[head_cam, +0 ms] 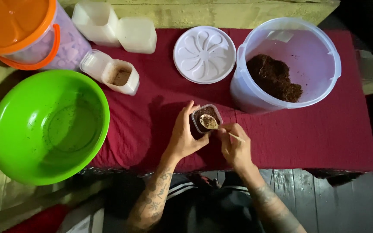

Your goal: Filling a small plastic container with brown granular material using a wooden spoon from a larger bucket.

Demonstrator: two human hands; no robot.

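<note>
While the left hand (pixel 183 137) grips the small cup (pixel 205 119), the right hand (pixel 235 146) pinches a spoon (pixel 209 122) over it. Filling is underway; next, more soil (pixel 274 82) from the tub (pixel 255 97) beyond the cup.

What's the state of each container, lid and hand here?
Small clear cup: open, nearly full of brown material, held by left hand.
Spoon: loaded, over the cup, in right hand.
Large clear bucket: open, partly filled with brown material.
White lid: off, flat on the cloth.
Green bowl: nearly empty.
Orange-lidded bucket: closed.
</note>
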